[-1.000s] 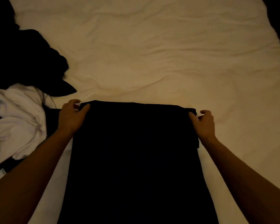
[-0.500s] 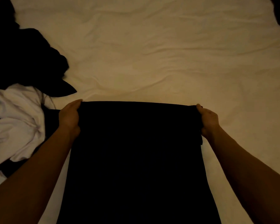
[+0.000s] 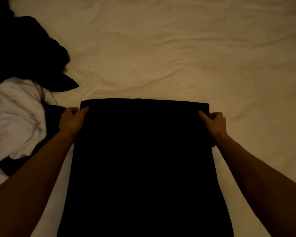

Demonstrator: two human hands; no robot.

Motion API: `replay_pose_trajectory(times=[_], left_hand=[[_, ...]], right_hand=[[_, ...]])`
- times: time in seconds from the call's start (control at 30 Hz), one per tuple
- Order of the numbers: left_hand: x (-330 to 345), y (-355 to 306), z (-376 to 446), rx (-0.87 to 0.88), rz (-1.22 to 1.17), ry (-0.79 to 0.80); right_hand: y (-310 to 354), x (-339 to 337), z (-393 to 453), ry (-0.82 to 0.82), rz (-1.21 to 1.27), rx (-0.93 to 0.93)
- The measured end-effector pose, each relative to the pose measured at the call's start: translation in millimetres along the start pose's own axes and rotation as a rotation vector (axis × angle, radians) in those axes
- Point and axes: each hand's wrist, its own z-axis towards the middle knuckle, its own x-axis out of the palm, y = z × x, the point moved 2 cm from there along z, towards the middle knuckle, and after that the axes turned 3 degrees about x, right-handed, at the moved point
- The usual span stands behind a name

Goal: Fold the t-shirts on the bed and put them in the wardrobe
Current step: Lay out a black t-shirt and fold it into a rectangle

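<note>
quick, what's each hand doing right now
Left hand: closed, pinching the left edge of the black t-shirt.
Right hand: closed, pinching the same shirt's right edge.

A bed (image 3: 161, 48) with a creased cream sheet is carrying a flat black t-shirt (image 3: 143, 168) at the near middle, and a white garment (image 3: 15, 117) and a dark heap (image 3: 24, 52) lying at the left edge.
</note>
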Motion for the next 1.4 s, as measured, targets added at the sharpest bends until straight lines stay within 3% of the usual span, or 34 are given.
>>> replay_pose_trajectory(times=[0.17,0.4,0.47,0.63,0.87,1.03,1.13,1.4], left_hand=[[2.0,-14.6,-7.9,-0.132,-0.266,0.235],[-0.1,-31.9,-1.9,0.283,-0.194,0.054],[3.6,-37.9,1.3,0.328,-0.146,0.025],[11.9,-32.0,6.6,0.127,-0.246,0.160],[5.1,-50.2,12.5,0.266,-0.178,0.041],[3.9,-40.6,18.3,0.102,-0.197,0.194],[5.4,-37.4,18.3,0.048,-0.267,0.284],[-5.3,-47.9,9.7,0.148,-0.268,0.178]], right_hand=[[8.7,3.8,-3.4,0.125,0.103,0.002],[26.9,-6.2,5.1,-0.010,0.194,-0.187],[26.8,-6.3,7.3,0.013,0.237,-0.187],[14.1,1.2,10.9,0.106,0.236,-0.103],[41.6,-7.6,28.5,-0.028,0.153,-0.136],[39.8,3.0,34.1,0.008,0.056,-0.095],[39.3,3.6,34.3,0.065,0.127,-0.078],[49.4,-14.0,18.5,0.175,0.378,-0.041]])
